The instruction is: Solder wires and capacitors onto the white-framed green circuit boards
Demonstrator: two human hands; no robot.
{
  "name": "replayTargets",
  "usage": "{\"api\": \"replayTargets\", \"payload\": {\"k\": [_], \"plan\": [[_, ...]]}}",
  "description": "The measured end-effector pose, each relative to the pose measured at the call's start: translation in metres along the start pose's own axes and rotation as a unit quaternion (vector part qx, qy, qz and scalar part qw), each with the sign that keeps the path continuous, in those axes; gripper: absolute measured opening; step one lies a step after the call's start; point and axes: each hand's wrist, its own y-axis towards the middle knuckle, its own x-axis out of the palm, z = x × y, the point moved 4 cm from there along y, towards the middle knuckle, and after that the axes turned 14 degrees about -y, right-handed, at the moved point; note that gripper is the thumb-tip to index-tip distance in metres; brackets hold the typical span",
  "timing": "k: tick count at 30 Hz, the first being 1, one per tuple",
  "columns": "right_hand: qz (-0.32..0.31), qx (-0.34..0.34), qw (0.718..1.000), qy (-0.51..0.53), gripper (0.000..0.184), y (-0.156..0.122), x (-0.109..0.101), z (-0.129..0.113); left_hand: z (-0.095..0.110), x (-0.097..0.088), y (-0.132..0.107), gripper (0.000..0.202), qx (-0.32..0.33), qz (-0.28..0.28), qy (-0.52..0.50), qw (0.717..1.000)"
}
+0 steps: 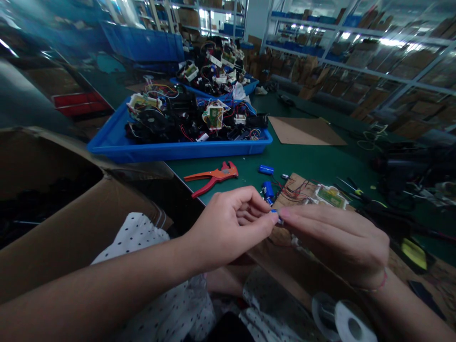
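Note:
My left hand is closed in a pinch, thumb and fingers on a small blue cylindrical part. From the other side, the fingertips of my right hand press on the same part; most of it is hidden by the fingers. Just beyond them stands a blue cylinder, and another blue cylinder lies farther back on the green table. Orange-red wire strippers rest left of these, handles apart. Beside my right hand, a green circuit board in a white frame and thin red and black wires lie on a brown board.
A blue tray heaped with electronic parts and wires stands behind the strippers, with a second loaded tray beyond. Cardboard boxes flank the left side. A flat cardboard sheet, dark tools and a white spool are on the right.

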Motion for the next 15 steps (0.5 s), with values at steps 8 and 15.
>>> {"api": "replayTargets", "payload": {"k": [8, 15], "plan": [[0.01, -0.041, 0.998, -0.051, 0.039, -0.007, -0.001, -0.001, 0.0, 0.001, -0.002, 0.009, -0.002, 0.018, -0.016, 1.0], [0.012, -0.033, 0.998, -0.049, 0.041, -0.01, 0.001, 0.001, 0.002, 0.0, -0.002, 0.011, -0.03, 0.015, -0.062, 0.997]]}}
